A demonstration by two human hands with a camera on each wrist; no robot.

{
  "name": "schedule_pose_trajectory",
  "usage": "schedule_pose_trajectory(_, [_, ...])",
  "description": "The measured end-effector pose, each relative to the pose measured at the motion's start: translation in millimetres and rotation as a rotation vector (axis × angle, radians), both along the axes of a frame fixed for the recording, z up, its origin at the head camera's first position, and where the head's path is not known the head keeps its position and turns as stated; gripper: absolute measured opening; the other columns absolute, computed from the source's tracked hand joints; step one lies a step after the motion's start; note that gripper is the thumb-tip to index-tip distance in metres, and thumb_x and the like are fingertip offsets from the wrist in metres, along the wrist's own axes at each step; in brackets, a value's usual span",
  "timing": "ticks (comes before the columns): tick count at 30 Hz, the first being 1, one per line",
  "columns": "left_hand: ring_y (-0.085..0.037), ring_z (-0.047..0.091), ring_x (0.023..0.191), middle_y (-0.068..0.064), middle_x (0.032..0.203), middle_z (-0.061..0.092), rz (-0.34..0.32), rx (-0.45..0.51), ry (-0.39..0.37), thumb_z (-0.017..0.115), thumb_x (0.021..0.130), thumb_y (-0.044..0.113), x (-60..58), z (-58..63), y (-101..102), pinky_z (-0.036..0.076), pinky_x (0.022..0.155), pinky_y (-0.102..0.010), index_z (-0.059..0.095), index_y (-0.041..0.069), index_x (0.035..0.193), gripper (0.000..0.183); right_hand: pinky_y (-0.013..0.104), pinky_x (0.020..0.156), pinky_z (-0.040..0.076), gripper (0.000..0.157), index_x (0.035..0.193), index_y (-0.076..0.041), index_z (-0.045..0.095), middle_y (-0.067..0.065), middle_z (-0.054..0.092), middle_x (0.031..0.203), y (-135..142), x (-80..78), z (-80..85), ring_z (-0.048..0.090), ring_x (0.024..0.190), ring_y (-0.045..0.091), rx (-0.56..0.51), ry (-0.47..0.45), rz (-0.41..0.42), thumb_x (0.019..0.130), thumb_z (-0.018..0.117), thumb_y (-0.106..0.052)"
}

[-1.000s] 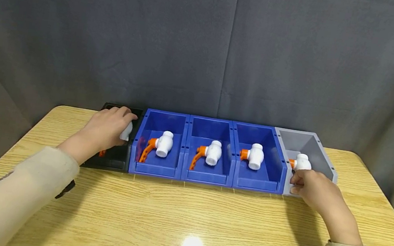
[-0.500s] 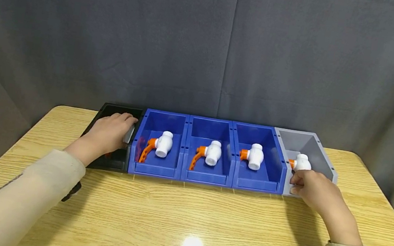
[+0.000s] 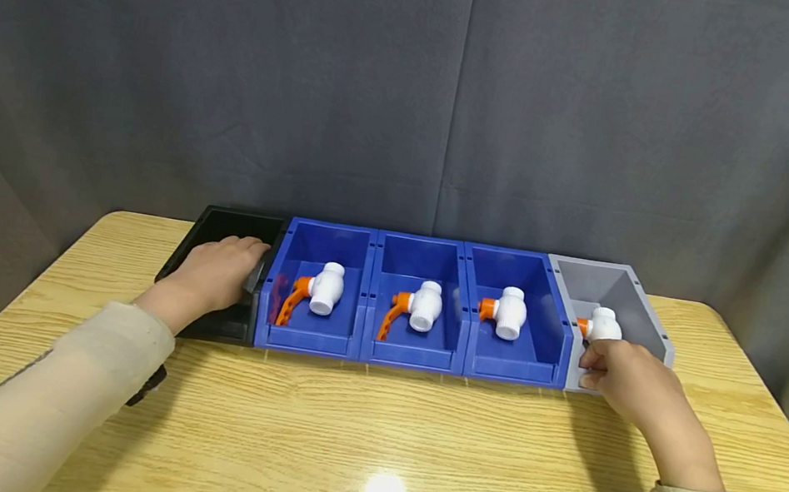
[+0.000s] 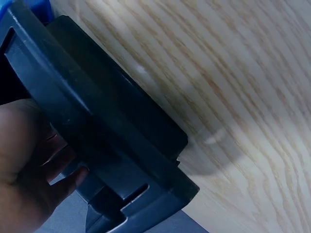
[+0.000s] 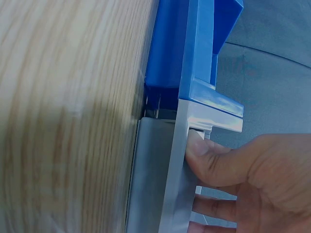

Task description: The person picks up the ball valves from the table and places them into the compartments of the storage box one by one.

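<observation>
Deep in the black bin (image 3: 223,333) at the left end of the row, my left hand (image 3: 212,275) reaches down by the right wall. A dark shape shows beside its fingers; I cannot tell whether they hold anything. The left wrist view has the hand (image 4: 29,160) at the bin's opening, its contents hidden. At the other end, my right hand (image 3: 636,381) pinches the front wall of the grey bin (image 3: 655,333). Its thumb (image 5: 197,143) presses the outer face, with fingers inside. A white ball valve (image 3: 605,324) with an orange handle lies in the grey bin, partly behind that hand.
Between the end bins stand a left blue bin (image 3: 309,341), a middle blue bin (image 3: 412,356) and a right blue bin (image 3: 515,370). Each holds one white ball valve with an orange handle. The row sits on a wood-grain table (image 3: 338,431) before a grey curtain (image 3: 415,98).
My left hand has moved lower into the black bin. The white ball valve by its fingers, and the orange part below, no longer show. My right hand has stayed in place.
</observation>
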State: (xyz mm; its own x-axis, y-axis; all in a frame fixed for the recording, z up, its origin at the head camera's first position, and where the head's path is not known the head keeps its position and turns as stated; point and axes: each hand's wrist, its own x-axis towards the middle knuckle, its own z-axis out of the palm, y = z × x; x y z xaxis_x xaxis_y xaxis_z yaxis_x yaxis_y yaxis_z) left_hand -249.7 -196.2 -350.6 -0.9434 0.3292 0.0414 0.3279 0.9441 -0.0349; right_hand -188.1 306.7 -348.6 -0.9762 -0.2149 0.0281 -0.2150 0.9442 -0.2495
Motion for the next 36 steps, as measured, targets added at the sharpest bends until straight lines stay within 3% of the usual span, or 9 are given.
schedule_pose_trajectory(15, [-0.042,0.053,0.121,-0.025,0.134,0.054,0.000,-0.004,-0.004,0.074,0.083,0.003,1.1,-5.0,-0.2,0.044,0.099,-0.057,0.053,-0.007,0.133,0.055,0.054,0.068,0.049,0.011,0.090,-0.004,0.070,0.015,0.070,0.090,2.3,1.7,0.9,0.062,0.079,0.030,0.009,-0.022,-0.012,0.081,0.077,-0.002])
schedule_pose_trajectory(24, [-0.045,0.044,0.131,-0.030,0.145,0.042,0.077,0.013,-0.083,0.068,0.087,0.005,5.9,-0.3,7.6,0.037,0.105,-0.059,0.049,-0.008,0.138,0.056,0.054,0.072,0.049,0.011,0.090,-0.002,0.070,0.016,0.069,0.090,1.6,0.9,1.3,0.060,0.078,0.030,-0.001,-0.033,-0.009,0.082,0.076,-0.001])
schedule_pose_trajectory(30, [-0.042,0.048,0.127,-0.026,0.140,0.049,0.098,0.048,-0.043,0.068,0.089,0.008,11.2,4.0,11.4,0.039,0.103,-0.057,0.050,-0.007,0.137,0.053,0.052,0.071,0.049,0.010,0.090,-0.002,0.070,0.014,0.069,0.089,1.2,1.1,2.2,0.059,0.076,0.028,-0.006,-0.034,-0.008,0.082,0.076,0.000])
schedule_pose_trajectory(36, [-0.040,0.056,0.117,-0.023,0.132,0.057,0.131,0.162,0.026,0.065,0.093,0.013,16.3,-0.3,8.0,0.045,0.096,-0.057,0.055,-0.002,0.134,0.044,0.053,0.070,0.049,0.011,0.090,-0.003,0.071,0.015,0.070,0.089,2.3,0.8,2.7,0.061,0.078,0.029,-0.009,-0.024,0.002,0.081,0.076,-0.001])
